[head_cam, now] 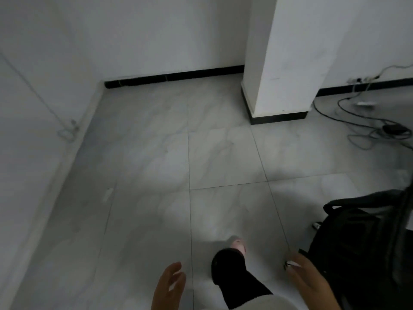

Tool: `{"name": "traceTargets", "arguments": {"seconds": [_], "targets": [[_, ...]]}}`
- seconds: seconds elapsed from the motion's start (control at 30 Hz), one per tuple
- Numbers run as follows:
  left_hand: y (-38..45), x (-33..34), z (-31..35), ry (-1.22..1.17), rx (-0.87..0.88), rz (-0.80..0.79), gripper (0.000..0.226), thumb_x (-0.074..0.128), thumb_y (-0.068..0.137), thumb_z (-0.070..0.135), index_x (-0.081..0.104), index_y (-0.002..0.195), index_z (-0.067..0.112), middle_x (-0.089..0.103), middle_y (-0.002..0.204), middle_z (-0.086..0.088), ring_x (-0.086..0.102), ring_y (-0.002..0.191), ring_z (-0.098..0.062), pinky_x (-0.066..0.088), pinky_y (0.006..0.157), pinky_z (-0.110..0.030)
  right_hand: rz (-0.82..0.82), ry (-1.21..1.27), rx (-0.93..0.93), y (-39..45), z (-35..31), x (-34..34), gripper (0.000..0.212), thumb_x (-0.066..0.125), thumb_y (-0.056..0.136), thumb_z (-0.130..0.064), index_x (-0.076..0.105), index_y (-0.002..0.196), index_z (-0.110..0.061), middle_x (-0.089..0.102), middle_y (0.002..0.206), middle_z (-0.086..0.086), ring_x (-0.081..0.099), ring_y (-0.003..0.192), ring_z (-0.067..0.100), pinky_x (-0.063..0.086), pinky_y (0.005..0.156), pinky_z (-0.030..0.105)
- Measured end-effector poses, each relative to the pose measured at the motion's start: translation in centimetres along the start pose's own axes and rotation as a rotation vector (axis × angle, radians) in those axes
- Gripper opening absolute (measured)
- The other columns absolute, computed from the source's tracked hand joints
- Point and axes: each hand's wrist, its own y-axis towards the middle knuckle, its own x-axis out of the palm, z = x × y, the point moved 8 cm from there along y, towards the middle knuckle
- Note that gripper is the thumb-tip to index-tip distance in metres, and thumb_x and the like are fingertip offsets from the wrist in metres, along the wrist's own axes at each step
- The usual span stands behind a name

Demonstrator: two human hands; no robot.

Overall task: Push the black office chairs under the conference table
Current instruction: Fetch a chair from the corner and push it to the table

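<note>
A black office chair (366,240) stands at the lower right, cut off by the frame edge, with its armrest and seat showing. My right hand (306,278) hovers just left of the chair, fingers spread, holding nothing; whether it touches the chair I cannot tell. My left hand (169,285) is low in the middle, open and empty, over the floor. No conference table is in view. My leg in black trousers (230,271) steps forward between the hands.
Pale marbled floor tiles (156,175) stretch ahead. A white pillar (283,63) with a black base stands at upper right. Cables and a power adapter (393,129) lie on the floor right of it. White walls with a black skirting (174,77) close the far side.
</note>
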Motion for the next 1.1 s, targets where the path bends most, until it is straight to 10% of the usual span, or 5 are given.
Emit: {"name": "traceTargets", "arguments": {"seconds": [0.4,0.57,0.7,0.87,1.1], "targets": [[22.4,15.8,25.5,0.047,0.279,-0.426,0.015,0.046,0.09,0.018,0.05,0.104,0.013,0.054,0.112,-0.01,0.051,0.108,-0.027,0.038,0.1,-0.047,0.165,0.083,-0.204,18.9,-17.5,-1.8,0.029,0.057,0.085,-0.013,0.046,0.109,-0.024,0.053,0.114,0.002,0.053,0.107,0.017,0.042,0.096,0.033],[28.2,22.2,26.8,0.125,0.191,-0.641,0.018,0.049,0.088,0.001,0.058,0.089,0.016,0.059,0.112,-0.017,0.055,0.094,-0.026,0.037,0.09,-0.034,0.41,0.201,-0.029,20.8,-15.7,-4.4,0.088,0.059,0.04,-0.083,0.048,0.104,-0.024,0.056,0.105,-0.012,0.058,0.087,-0.009,0.045,0.077,0.009],[31.2,29.7,29.9,0.297,0.21,-0.926,0.024,0.047,0.087,-0.004,0.057,0.084,0.018,0.057,0.115,-0.022,0.053,0.101,-0.029,0.043,0.085,-0.028,0.633,0.262,0.148,20.3,-13.8,-5.9,0.043,0.06,0.082,-0.008,0.047,0.123,-0.002,0.053,0.117,0.008,0.052,0.1,0.016,0.042,0.074,0.005],[28.2,42.0,35.9,0.441,0.345,-1.353,0.047,0.076,0.055,0.052,0.052,0.087,0.026,0.061,0.098,0.002,0.061,0.092,-0.016,0.047,0.061,-0.006,1.077,0.438,0.214,15.7,-14.6,-9.2,0.04,0.053,0.087,-0.007,0.044,0.126,-0.009,0.051,0.113,0.001,0.051,0.101,0.015,0.041,0.08,0.02],[15.3,53.4,38.2,0.441,0.504,-1.694,0.026,0.054,0.064,0.036,0.052,0.089,0.03,0.058,0.098,0.004,0.059,0.087,-0.006,0.052,0.073,-0.019,1.576,0.575,0.146,7.2,-13.8,-14.5,0.035,0.052,0.086,-0.003,0.045,0.115,-0.022,0.057,0.107,-0.006,0.056,0.1,0.015,0.045,0.073,0.001]]}}
